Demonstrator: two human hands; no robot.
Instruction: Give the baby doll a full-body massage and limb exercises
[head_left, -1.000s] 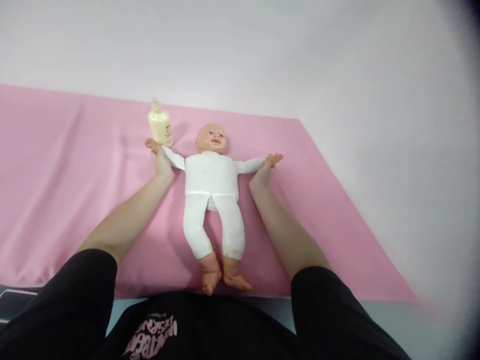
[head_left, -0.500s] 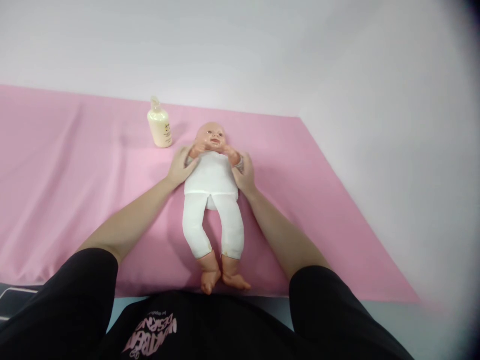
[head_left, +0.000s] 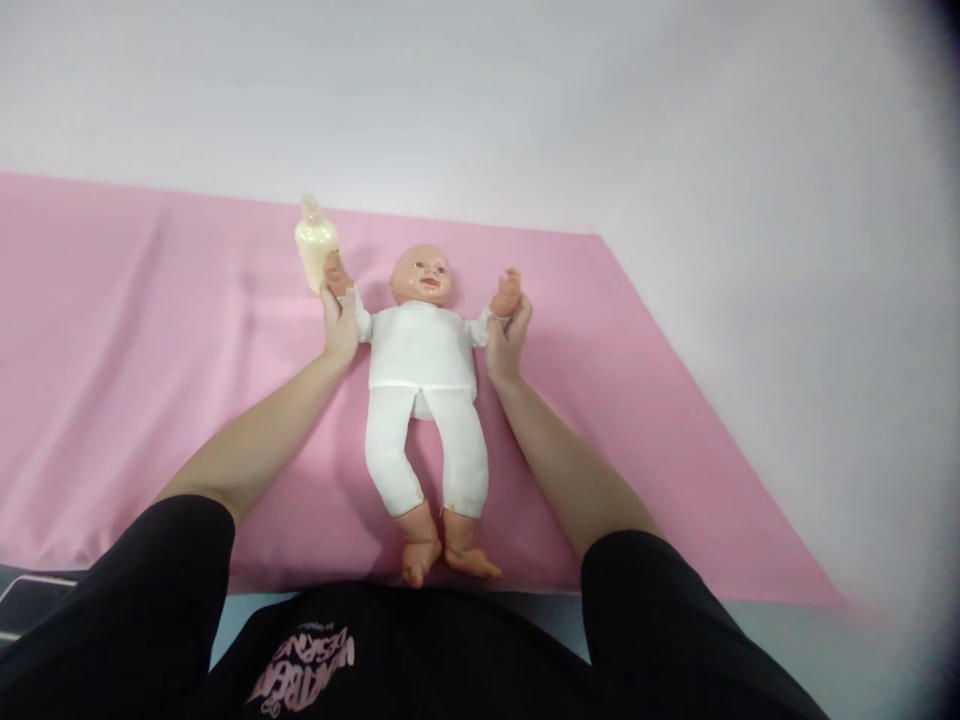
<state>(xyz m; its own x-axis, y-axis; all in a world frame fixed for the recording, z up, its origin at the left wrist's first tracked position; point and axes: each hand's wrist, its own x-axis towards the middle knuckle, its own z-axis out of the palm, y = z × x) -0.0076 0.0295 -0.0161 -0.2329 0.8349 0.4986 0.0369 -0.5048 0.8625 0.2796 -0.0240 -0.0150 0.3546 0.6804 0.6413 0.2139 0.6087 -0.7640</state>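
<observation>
A baby doll (head_left: 424, 350) in a white top and white trousers lies on its back, head away from me and bare feet toward me. My left hand (head_left: 341, 325) is closed around the doll's forearm on the left side, near its wrist. On the other side, my right hand (head_left: 510, 335) grips the doll's other forearm. Both doll arms are spread out sideways with their hands raised. A pump bottle (head_left: 313, 248) of pale yellow liquid stands behind the doll's left-side hand, which partly hides it.
Pink cloth (head_left: 600, 400) covers the padded table, with folds on the left. Behind and to the right is a plain white wall (head_left: 480, 110). A dark object with a pale edge (head_left: 34, 605) shows at the lower left.
Both my hands have moved apart, drawing the doll's arms from in front of its chin and chest out to the sides. Its body and the bottle have stayed put.
</observation>
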